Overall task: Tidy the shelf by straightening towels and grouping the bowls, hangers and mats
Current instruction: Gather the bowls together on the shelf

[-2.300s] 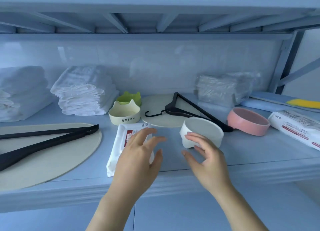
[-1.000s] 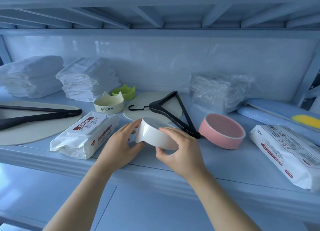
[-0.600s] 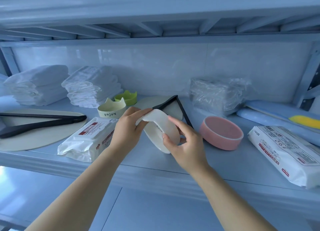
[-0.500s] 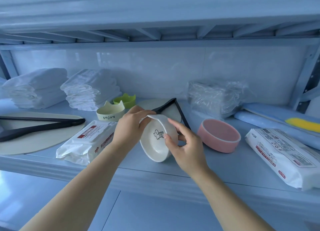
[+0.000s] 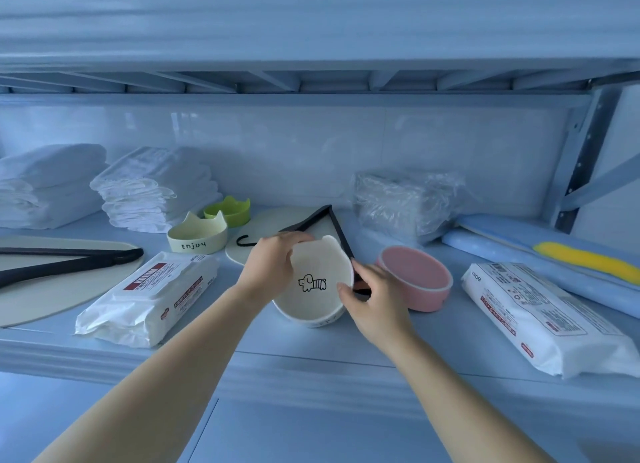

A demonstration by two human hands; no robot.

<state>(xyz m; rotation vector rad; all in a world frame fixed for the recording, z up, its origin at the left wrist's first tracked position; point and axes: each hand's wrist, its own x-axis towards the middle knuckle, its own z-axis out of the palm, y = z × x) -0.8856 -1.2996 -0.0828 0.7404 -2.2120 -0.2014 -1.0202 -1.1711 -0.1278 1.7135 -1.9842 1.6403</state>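
Observation:
I hold a white bowl (image 5: 313, 296) with a small dog drawing inside, tilted so its opening faces me. My left hand (image 5: 272, 265) grips its upper left rim and my right hand (image 5: 375, 301) grips its right rim. Behind it a black hanger (image 5: 327, 220) lies on a round cream mat (image 5: 273, 221). A pink bowl (image 5: 415, 282) stands to the right. A cream "Enjoy" bowl (image 5: 197, 237) and a green bowl (image 5: 228, 211) stand at the back left. A second black hanger (image 5: 69, 260) rests on a large cream mat (image 5: 45, 289) at the left. Two stacks of white towels (image 5: 152, 188) sit behind.
A wipes pack (image 5: 149, 296) lies left of the bowl, another wipes pack (image 5: 540, 317) at the right front. A plastic-wrapped bundle (image 5: 405, 202) and blue pads with a yellow item (image 5: 581, 258) sit at the back right. The shelf's front edge (image 5: 311, 369) runs below my hands.
Both hands took the white bowl off the shelf, lifted it and turned it from upside down until its inside faces me.

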